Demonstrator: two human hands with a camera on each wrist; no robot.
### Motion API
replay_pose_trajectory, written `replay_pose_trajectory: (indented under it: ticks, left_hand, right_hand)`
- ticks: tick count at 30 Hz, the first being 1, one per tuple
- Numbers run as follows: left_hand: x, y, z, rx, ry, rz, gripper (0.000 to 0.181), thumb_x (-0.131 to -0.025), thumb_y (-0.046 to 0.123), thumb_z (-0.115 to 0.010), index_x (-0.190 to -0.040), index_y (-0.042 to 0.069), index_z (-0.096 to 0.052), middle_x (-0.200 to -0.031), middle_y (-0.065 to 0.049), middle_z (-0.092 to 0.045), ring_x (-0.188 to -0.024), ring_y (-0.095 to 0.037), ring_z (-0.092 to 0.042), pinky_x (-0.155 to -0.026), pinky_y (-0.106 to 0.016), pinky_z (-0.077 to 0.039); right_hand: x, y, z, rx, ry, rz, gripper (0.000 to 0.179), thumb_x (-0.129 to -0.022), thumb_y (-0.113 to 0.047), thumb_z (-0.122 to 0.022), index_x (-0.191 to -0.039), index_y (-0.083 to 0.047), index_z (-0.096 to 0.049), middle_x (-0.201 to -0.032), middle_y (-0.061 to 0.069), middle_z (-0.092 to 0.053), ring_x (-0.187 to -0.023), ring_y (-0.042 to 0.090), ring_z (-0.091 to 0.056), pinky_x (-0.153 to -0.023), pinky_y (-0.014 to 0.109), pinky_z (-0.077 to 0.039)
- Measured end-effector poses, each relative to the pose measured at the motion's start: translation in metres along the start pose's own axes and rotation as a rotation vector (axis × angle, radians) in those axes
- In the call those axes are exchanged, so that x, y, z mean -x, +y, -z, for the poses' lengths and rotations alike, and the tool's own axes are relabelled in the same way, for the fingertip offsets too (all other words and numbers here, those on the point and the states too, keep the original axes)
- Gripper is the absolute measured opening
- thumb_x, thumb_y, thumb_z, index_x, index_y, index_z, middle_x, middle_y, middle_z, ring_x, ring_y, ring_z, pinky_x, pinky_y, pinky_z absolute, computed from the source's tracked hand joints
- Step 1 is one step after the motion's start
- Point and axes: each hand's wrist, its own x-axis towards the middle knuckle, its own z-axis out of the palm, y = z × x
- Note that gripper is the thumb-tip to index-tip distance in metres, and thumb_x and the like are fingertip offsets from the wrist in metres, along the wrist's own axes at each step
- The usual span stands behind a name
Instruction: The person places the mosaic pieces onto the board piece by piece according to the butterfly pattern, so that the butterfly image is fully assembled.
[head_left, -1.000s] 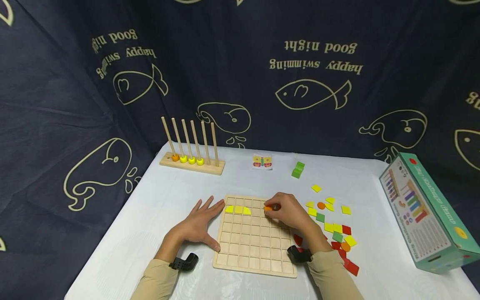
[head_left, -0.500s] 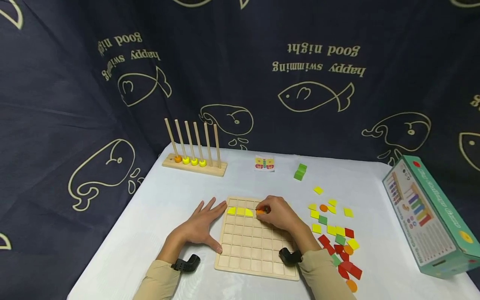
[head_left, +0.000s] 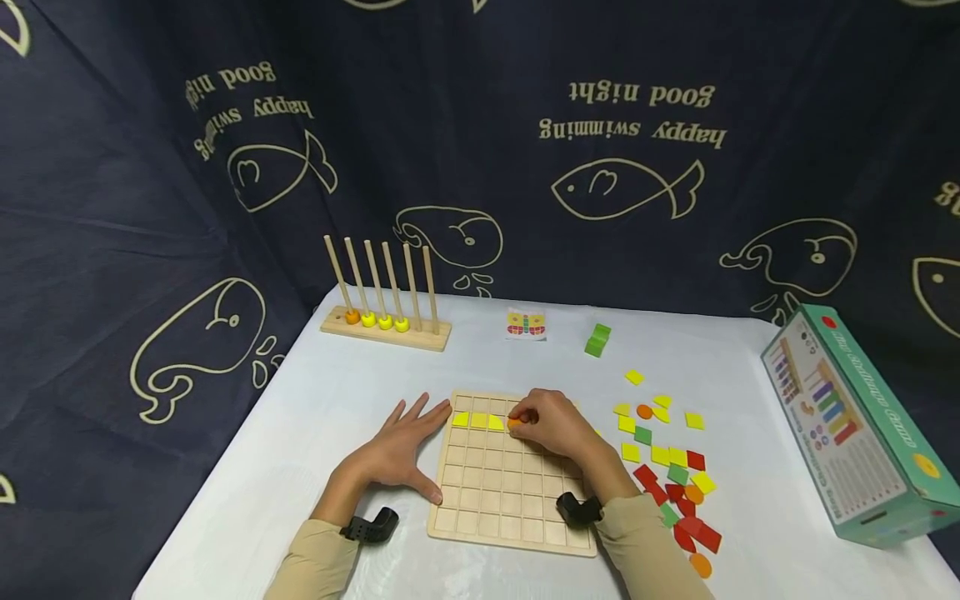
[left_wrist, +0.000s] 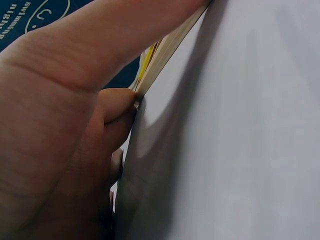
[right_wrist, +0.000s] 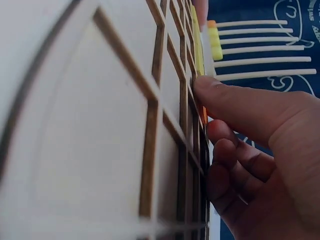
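The wooden grid board [head_left: 491, 504] lies flat on the white table. Three yellow pieces sit side by side in its second row: a quarter-round [head_left: 461, 419], a square [head_left: 478, 421] and another quarter-round [head_left: 496, 423]. Just right of them, my right hand [head_left: 558, 425] pinches an orange piece [head_left: 513, 422] low over the same row; the fingers cover part of it, so its full outline is hidden. In the right wrist view the orange piece [right_wrist: 203, 114] shows as a thin edge below the thumb. My left hand [head_left: 397, 446], fingers spread, rests against the board's left edge.
Loose red, yellow, green and orange pieces [head_left: 677, 475] lie right of the board. Behind it are a butterfly picture card [head_left: 527, 324], green pieces [head_left: 597, 340] and a peg stand [head_left: 385, 332] with several rings. A box [head_left: 855, 425] stands at the right edge.
My right hand has moved left over the board with the orange piece, up beside the yellow quarter-round. More loose pieces show beside the right sleeve. My left hand has stayed at the board's edge.
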Motion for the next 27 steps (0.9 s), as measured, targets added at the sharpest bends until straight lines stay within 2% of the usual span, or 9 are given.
replay_pose_trajectory:
  ticks: [8,15,21,27]
  left_hand:
    - [-0.001,0.001,0.001,-0.001,-0.002,0.004,0.14,-0.046,0.08,-0.074,-0.154,0.011,-0.019,-0.159,-0.002,-0.017,-0.145,-0.031,-0.003,-0.113,-0.054,0.001]
    - [-0.001,0.0,-0.001,0.002,-0.003,0.014,0.14,-0.046,0.08,-0.074,-0.155,0.012,-0.018,-0.159,-0.001,-0.015,-0.145,-0.031,-0.001,-0.113,-0.054,0.001]
    - [-0.002,0.0,0.0,0.012,-0.012,0.022,0.14,-0.046,0.079,-0.075,-0.155,0.014,-0.017,-0.159,-0.001,-0.014,-0.145,-0.03,0.0,-0.113,-0.053,0.003]
    - [-0.001,0.0,0.0,0.008,-0.008,0.02,0.14,-0.046,0.079,-0.075,-0.155,0.013,-0.018,-0.159,-0.001,-0.016,-0.145,-0.03,-0.002,-0.113,-0.054,0.001]
  right_hand:
    - [0.017,0.005,0.023,-0.014,-0.004,-0.012,0.016,-0.083,-0.013,-0.074,-0.099,-0.014,-0.075,-0.083,-0.011,-0.06,-0.072,0.008,-0.053,-0.066,0.028,-0.048]
    - [0.038,0.027,0.046,-0.009,0.025,-0.066,0.013,-0.083,-0.007,-0.07,-0.093,-0.014,-0.073,-0.08,-0.01,-0.058,-0.071,0.011,-0.052,-0.062,0.028,-0.047]
    - [0.056,0.052,0.063,0.054,0.095,-0.188,0.015,-0.082,-0.011,-0.073,-0.097,-0.012,-0.073,-0.084,-0.007,-0.059,-0.073,0.014,-0.052,-0.065,0.031,-0.047]
    - [0.07,0.066,0.078,0.158,0.166,-0.371,0.033,-0.08,-0.018,-0.076,-0.109,-0.003,-0.07,-0.092,0.007,-0.059,-0.079,0.022,-0.053,-0.071,0.039,-0.049]
